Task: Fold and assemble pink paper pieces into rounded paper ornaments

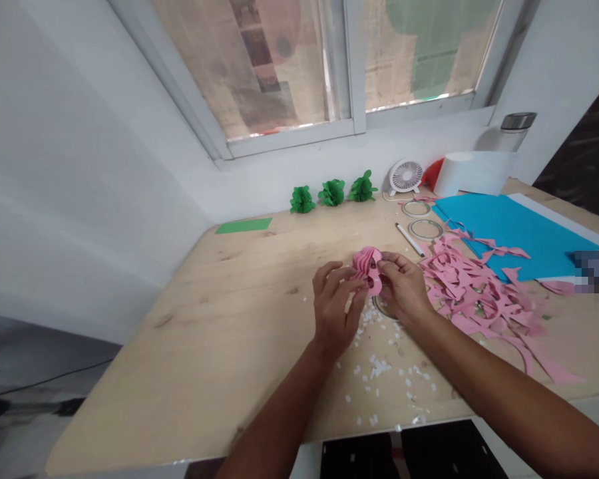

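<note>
While the right fingers (388, 267) pinch the layered pink paper piece (363, 261), the left fingers (348, 287) curve along its left side, grip unclear.

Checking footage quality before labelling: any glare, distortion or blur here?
Head view: soft light, no strong glare on the pink paper shape; the window frame slants, likely wide-angle distortion; a pixelated patch sits at right; lower-left floor looks dim, soft.

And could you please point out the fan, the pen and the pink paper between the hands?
Fan (406, 177): head view, on the round grille.
Pen (410, 240): head view, middle of the white barrel.
Pink paper (365, 261): head view, on its layered folds.
</note>
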`<action>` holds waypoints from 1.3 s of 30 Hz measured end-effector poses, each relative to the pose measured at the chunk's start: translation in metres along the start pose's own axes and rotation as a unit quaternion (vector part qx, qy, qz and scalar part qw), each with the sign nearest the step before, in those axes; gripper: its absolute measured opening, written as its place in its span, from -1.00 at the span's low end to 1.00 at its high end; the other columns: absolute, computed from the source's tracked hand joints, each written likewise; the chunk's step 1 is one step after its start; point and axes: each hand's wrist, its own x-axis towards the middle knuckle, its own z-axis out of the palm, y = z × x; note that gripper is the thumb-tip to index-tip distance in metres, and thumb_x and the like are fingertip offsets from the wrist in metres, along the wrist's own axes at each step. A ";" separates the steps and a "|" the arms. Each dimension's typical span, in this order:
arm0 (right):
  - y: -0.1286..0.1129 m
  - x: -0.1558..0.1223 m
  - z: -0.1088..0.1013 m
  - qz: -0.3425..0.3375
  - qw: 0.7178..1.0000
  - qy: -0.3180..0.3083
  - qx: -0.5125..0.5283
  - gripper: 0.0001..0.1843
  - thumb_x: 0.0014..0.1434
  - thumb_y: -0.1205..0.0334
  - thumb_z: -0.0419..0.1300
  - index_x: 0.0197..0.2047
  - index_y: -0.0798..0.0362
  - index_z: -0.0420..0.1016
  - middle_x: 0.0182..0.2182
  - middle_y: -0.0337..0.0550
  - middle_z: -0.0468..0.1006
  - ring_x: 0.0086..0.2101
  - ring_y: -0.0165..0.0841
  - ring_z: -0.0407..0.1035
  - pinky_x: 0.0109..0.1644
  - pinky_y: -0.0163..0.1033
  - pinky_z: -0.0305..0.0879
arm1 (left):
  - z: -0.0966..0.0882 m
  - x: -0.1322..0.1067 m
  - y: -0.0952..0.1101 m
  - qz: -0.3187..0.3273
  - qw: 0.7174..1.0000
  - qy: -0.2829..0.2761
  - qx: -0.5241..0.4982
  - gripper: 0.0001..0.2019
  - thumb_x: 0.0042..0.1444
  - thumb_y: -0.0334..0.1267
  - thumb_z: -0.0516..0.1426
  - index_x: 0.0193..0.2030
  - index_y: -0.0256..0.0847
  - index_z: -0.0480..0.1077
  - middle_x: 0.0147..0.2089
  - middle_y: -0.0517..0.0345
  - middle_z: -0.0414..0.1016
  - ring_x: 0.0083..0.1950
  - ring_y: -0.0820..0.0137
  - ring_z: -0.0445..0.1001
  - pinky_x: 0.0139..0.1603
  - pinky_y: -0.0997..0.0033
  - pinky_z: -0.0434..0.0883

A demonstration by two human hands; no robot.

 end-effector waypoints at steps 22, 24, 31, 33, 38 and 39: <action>-0.001 -0.015 0.010 0.057 0.996 0.005 0.067 -0.75 -0.30 0.34 0.37 -0.45 0.09 0.48 -0.55 -0.29 0.52 -0.54 -0.52 0.35 -0.50 -0.44 0.27 | 0.025 -0.009 -0.006 -0.033 0.986 0.011 0.165 -0.95 -0.02 -0.29 0.22 -0.45 -0.16 0.43 0.02 0.04 0.43 0.22 0.10 0.14 0.21 -0.04 0.07; 0.000 -0.014 0.009 0.059 0.996 0.000 0.073 -0.74 -0.30 0.34 0.38 -0.43 0.09 0.49 -0.54 -0.29 0.52 -0.54 -0.51 0.35 -0.49 -0.43 0.28 | 0.025 -0.010 -0.007 -0.039 0.987 0.013 0.155 -0.95 -0.02 -0.29 0.21 -0.46 -0.16 0.43 0.03 0.04 0.42 0.23 0.11 0.14 0.22 -0.04 0.08; 0.004 -0.013 0.007 0.056 0.995 -0.018 0.076 -0.75 -0.27 0.33 0.37 -0.42 0.07 0.49 -0.58 -0.31 0.50 -0.56 -0.50 0.33 -0.49 -0.40 0.24 | 0.025 -0.011 -0.011 -0.059 0.990 -0.004 0.131 -0.92 0.02 -0.26 0.19 -0.45 -0.16 0.43 0.05 0.05 0.39 0.24 0.11 0.11 0.20 -0.07 0.10; 0.005 -0.013 0.007 0.055 0.996 -0.020 0.074 -0.75 -0.27 0.33 0.36 -0.42 0.07 0.49 -0.57 -0.30 0.50 -0.56 -0.49 0.33 -0.49 -0.39 0.24 | 0.025 -0.011 -0.011 -0.059 0.990 -0.007 0.125 -0.93 0.02 -0.28 0.18 -0.45 -0.16 0.42 0.05 0.04 0.39 0.24 0.11 0.10 0.20 -0.09 0.10; 0.003 -0.012 0.006 0.049 0.996 -0.014 0.072 -0.76 -0.25 0.33 0.35 -0.42 0.06 0.48 -0.55 -0.29 0.52 -0.56 -0.48 0.34 -0.48 -0.38 0.26 | 0.025 -0.011 -0.011 -0.051 0.992 -0.008 0.113 -0.93 0.02 -0.30 0.18 -0.46 -0.17 0.41 0.04 0.03 0.39 0.25 0.12 0.10 0.20 -0.08 0.11; 0.002 -0.011 0.006 0.049 0.996 -0.009 0.074 -0.77 -0.26 0.33 0.36 -0.42 0.06 0.48 -0.54 -0.28 0.52 -0.56 -0.49 0.34 -0.48 -0.38 0.27 | 0.025 -0.011 -0.011 -0.049 0.993 -0.009 0.110 -0.93 0.02 -0.30 0.18 -0.46 -0.17 0.41 0.04 0.03 0.39 0.25 0.12 0.10 0.20 -0.07 0.11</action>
